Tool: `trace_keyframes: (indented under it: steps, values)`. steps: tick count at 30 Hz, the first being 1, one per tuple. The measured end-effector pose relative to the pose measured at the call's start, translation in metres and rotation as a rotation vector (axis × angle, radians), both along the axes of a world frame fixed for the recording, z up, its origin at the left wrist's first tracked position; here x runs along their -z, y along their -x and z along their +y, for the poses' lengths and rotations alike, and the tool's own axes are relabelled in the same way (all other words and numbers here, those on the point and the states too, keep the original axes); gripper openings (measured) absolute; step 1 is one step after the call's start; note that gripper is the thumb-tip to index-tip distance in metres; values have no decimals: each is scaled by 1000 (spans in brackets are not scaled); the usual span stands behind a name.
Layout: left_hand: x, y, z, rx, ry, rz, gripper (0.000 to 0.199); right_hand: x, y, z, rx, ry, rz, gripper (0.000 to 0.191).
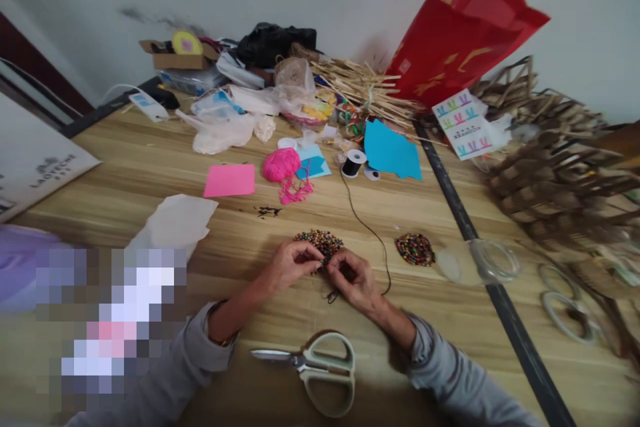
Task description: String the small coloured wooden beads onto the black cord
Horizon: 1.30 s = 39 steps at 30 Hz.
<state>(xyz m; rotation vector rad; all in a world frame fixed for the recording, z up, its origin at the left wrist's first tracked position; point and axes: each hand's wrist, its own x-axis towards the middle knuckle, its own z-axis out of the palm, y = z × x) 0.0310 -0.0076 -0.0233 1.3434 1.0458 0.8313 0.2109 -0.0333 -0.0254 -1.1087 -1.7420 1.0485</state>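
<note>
Many small multicoloured beads (pixel 320 239) lie in a pile on the wooden table. At the pile's near left edge my left hand (pixel 291 265) is pinched, its fingertips close to those of my right hand. My right hand (pixel 354 278) is also pinched, at the near right side of the beads. What lies between the fingers is too small to make out. A black cord (pixel 364 223) runs from a spool (pixel 353 163) down past my right hand, and a small dark loop shows below the fingers. Scissors (pixel 327 371) with pale handles lie nearer to me.
A second group of beads (pixel 415 249) lies to the right, near clear rings (pixel 496 260). Beyond my hands are pink yarn (pixel 281 165), a pink card (pixel 230 180) and blue sheets (pixel 393 150). Bags and sticks line the wall; woven baskets (pixel 545 180) stand right.
</note>
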Motion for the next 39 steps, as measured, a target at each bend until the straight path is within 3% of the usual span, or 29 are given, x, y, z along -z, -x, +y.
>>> trace_keyframes:
  steps: [19, 28, 39]
  values:
    - [-1, 0, 2, -2, 95, -61, 18, 1, 0, 2, 15, -55, -25, 11]
    - [4, 1, 2, 7, 69, -31, 21, -1, 1, 2, 15, -46, -34, 15]
    - [-6, -2, 0, 4, -27, 53, 13, -3, 2, 2, 19, -69, -60, 20]
